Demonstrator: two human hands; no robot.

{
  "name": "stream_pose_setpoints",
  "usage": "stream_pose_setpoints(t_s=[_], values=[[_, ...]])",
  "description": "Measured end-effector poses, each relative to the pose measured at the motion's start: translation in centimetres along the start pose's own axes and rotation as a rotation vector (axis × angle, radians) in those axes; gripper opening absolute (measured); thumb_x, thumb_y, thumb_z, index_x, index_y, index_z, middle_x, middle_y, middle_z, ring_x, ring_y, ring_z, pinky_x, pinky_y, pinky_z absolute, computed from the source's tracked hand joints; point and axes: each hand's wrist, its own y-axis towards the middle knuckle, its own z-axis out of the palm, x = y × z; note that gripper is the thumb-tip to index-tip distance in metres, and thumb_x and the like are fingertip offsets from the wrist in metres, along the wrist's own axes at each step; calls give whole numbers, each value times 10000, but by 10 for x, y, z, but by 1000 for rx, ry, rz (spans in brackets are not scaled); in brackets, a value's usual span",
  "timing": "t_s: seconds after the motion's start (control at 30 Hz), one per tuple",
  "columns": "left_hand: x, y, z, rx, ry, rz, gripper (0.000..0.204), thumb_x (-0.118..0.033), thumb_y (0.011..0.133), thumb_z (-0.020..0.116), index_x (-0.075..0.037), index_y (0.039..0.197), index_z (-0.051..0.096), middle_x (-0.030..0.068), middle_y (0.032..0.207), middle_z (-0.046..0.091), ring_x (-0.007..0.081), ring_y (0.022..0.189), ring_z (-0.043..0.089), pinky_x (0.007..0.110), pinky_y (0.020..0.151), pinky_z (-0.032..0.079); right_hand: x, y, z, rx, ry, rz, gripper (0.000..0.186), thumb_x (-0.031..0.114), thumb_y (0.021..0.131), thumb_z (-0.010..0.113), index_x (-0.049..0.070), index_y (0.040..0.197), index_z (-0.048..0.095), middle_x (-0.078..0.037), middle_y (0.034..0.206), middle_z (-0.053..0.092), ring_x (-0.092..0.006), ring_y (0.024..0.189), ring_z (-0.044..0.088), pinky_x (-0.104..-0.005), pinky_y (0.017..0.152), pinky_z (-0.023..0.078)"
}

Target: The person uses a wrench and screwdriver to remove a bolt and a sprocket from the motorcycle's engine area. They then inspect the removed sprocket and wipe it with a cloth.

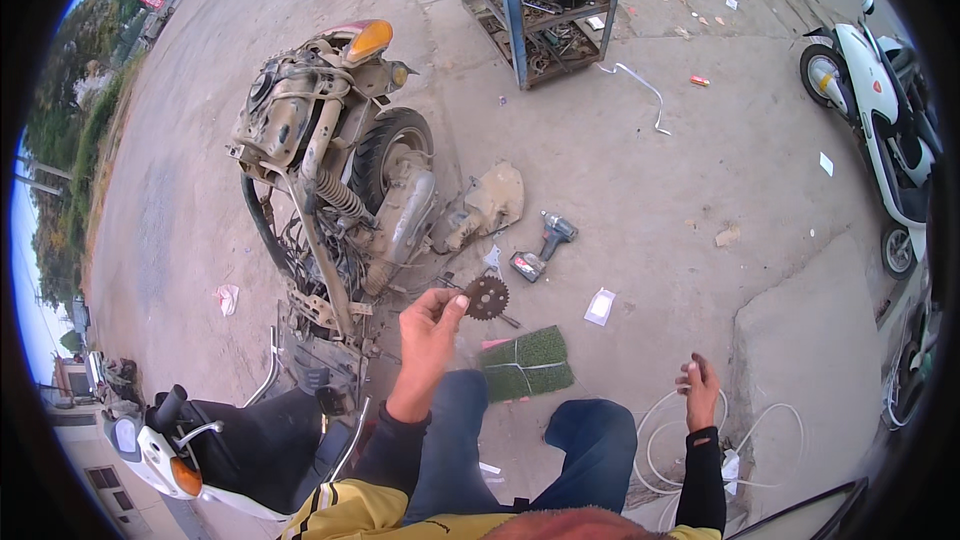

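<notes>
My left hand (428,338) pinches a dark, toothed sprocket (488,298) by its edge, thumb on top. The sprocket has a centre hole and smaller holes around it. Beyond it and to the left stands a partly stripped, dusty scooter (300,130), its rear wheel (398,150) and engine case (405,220) exposed. A cordless impact driver (545,245) lies on the ground past the sprocket. My right hand (700,386) is held out to the right, fingers loosely bent and apart, with nothing visible in it. Below that hand, a pale hose (655,440) lies coiled.
A green mat piece (527,363) lies just before my knees. A dusty cover (492,202) rests by the engine. Farther off stands a blue metal tool rack (515,20). Scooters stand at right (868,80) and lower left (185,480). A bent white rod (648,90) lies beyond.
</notes>
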Motion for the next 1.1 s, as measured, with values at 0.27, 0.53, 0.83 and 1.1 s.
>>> stream_pose_setpoints(t_s=[0.27, 0.53, 0.83, 1.1], values=[[-167, -69, 4, -67, 52, -24, 212, -152, 962, 705, 56, 1005, 698, -12, 761, 623, 50, 647, 490, 232, 573, 399, -157, -343, -216, -338, -26, 931, 371, 221, 969, 585, 1, 1268, 570, -134, 934, 631, -243, 611, 596, -366, 479, 431], [-275, -106, 46, -82, 5, -20, 180, -134, 951, 701, 44, 980, 694, -16, 743, 604, 55, 636, 496, 236, 564, 395, -89, -343, -268, -244, -293, 812, 569, 159, 914, 660, -32, 1407, 451, -231, 1193, 562, -320, 962, 564, -401, 812, 419], [-301, -17, 89, -136, -115, -77, 171, -135, 942, 699, 36, 951, 704, -12, 727, 609, 59, 601, 494, 232, 545, 392, 120, -30, -284, -485, -328, 38, 775, 111, 868, 735, -50, 1525, 360, -310, 1392, 509, -398, 1219, 565, -445, 1049, 473], [-374, 147, 174, -189, -231, -108, 171, -144, 953, 684, 25, 928, 691, -9, 741, 610, 74, 619, 510, 240, 576, 405, 360, 207, -193, -305, -440, -269, 709, 189, 877, 758, -57, 1464, 446, -279, 1329, 530, -388, 1103, 612, -422, 926, 550]])
